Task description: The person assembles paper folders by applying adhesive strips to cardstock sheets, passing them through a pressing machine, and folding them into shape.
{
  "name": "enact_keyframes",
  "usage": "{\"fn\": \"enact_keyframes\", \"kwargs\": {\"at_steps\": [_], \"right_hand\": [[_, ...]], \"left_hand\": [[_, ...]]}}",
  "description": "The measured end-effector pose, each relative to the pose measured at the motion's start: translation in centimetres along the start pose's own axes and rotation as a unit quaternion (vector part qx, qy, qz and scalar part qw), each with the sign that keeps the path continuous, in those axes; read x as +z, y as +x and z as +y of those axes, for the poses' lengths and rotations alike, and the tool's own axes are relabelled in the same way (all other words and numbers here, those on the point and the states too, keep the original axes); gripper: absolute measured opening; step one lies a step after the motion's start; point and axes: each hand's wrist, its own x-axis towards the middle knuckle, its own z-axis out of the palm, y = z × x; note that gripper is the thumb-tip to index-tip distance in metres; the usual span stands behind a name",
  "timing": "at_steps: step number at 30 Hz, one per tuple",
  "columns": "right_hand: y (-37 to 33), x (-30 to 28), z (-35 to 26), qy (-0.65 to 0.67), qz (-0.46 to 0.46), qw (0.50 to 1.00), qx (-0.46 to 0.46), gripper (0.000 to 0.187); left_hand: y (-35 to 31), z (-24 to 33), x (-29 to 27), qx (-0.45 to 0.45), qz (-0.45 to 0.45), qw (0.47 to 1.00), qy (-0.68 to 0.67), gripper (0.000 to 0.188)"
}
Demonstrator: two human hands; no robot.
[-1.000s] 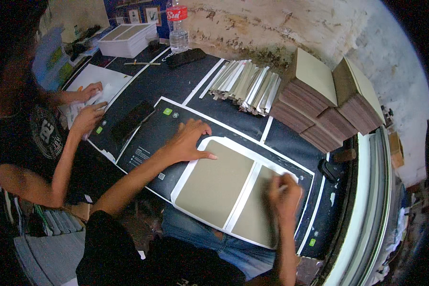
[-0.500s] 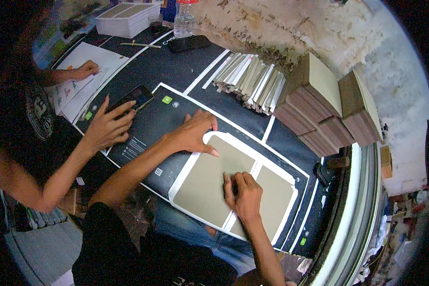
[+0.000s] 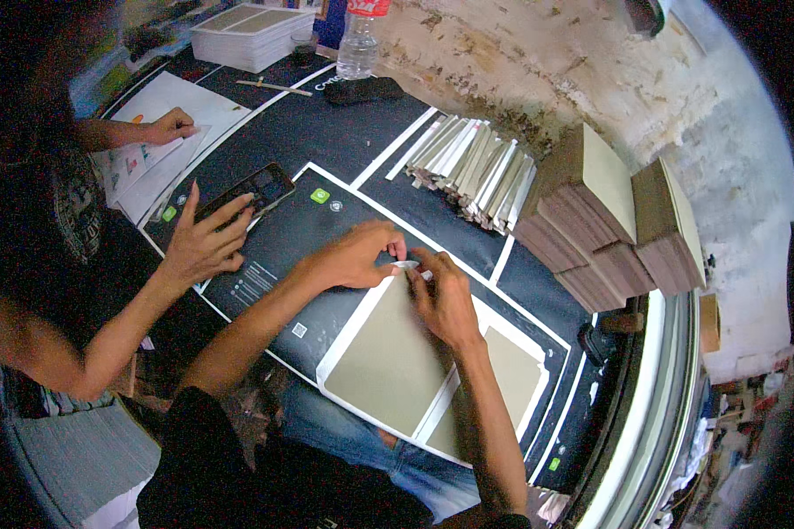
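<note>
White sheet (image 3: 415, 388) top edge pinched by left hand (image 3: 355, 257), right hand (image 3: 445, 295).

You wear a black short-sleeved top that fills the lower middle of the view, its fabric plain and dark with a faint pale print near the bottom hem. Below it, blue denim trousers show between your arms. Both forearms are bare from the sleeve down, with no watch, band or glove on your left hand (image 3: 353, 257) or your right hand (image 3: 445, 298).
</note>
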Motion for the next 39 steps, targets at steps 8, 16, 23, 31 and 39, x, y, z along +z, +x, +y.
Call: {"fn": "enact_keyframes", "kwargs": {"at_steps": [8,16,23,31,39], "right_hand": [[0.2,0.1,-0.4,-0.037,0.013,0.999,-0.026,0.020],[0.7,0.3,-1.0,-0.001,-0.004,1.000,0.026,0.022],[0.2,1.0,-0.2,0.036,0.039,0.998,0.032,0.022],[0.7,1.5,-0.6,0.012,0.072,0.995,0.061,0.017],[0.5,1.1,-1.1,0.014,0.080,0.994,0.074,0.015]], "left_hand": [[-0.1,-0.4,0.2,0.046,0.033,0.998,-0.038,0.016],[-0.2,-0.5,0.6,0.018,0.063,0.997,-0.052,0.014],[-0.1,-0.1,1.0,0.015,0.076,0.995,-0.068,0.011],[-0.6,0.1,1.2,0.007,0.084,0.996,-0.031,0.013],[-0.5,0.2,1.3,-0.004,0.073,0.997,-0.035,0.015]]}}
